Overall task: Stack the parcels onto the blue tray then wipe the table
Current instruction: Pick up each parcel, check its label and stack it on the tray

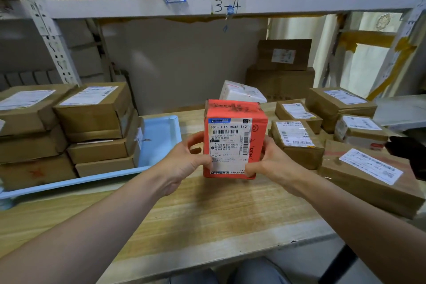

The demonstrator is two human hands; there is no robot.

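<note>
I hold a red parcel (235,138) with a white shipping label upright above the middle of the wooden table (196,210). My left hand (184,159) grips its left edge and my right hand (272,161) grips its right edge, thumbs on the label. The blue tray (159,138) lies to the left and carries stacks of brown cardboard parcels (96,110). Several more brown parcels (297,143) lie on the table to the right of the red one, and a large one (368,177) sits at the right edge.
A white parcel (242,92) and stacked brown boxes (281,69) stand at the back of the table. A metal shelf (207,6) marked 3-4 runs overhead, loaded with boxes. A dark object (410,154) shows at the far right edge.
</note>
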